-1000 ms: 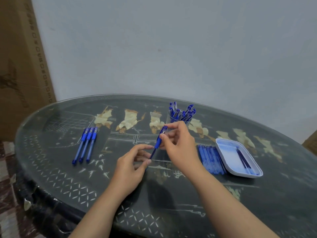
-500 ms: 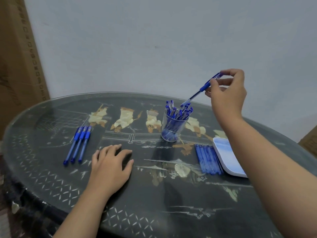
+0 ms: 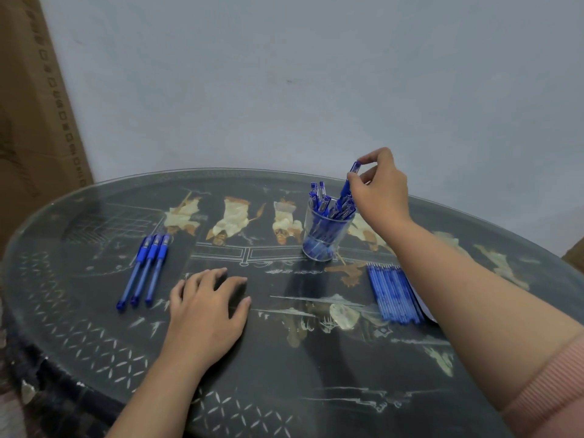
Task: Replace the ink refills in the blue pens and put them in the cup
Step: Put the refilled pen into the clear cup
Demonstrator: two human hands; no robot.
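one wide-angle view from the head, close above the near edge of the round worktop [image 3: 316, 358], looking forward and down across it to the wall [image 3: 284, 90] in the frame's upper half; the arms of the left hand [image 3: 205, 308] and right hand [image 3: 379, 191] enter at the bottom of the frame.

The right hand [image 3: 380, 191] pinches the capped top of a blue plastic pen [image 3: 346, 185] between its fingers [image 3: 371, 158] and thumb, the pen tilted with its lower end down among the other blue pens standing in a clear round cup [image 3: 325, 238]. The left hand [image 3: 205, 306] lies palm down on the dark glass-topped inlaid surface [image 3: 284, 374], near three blue capped pens [image 3: 147, 270] lying side by side to its left. A row of thin blue ink refills [image 3: 393, 292] lies in front of the cup, just beside the right forearm.
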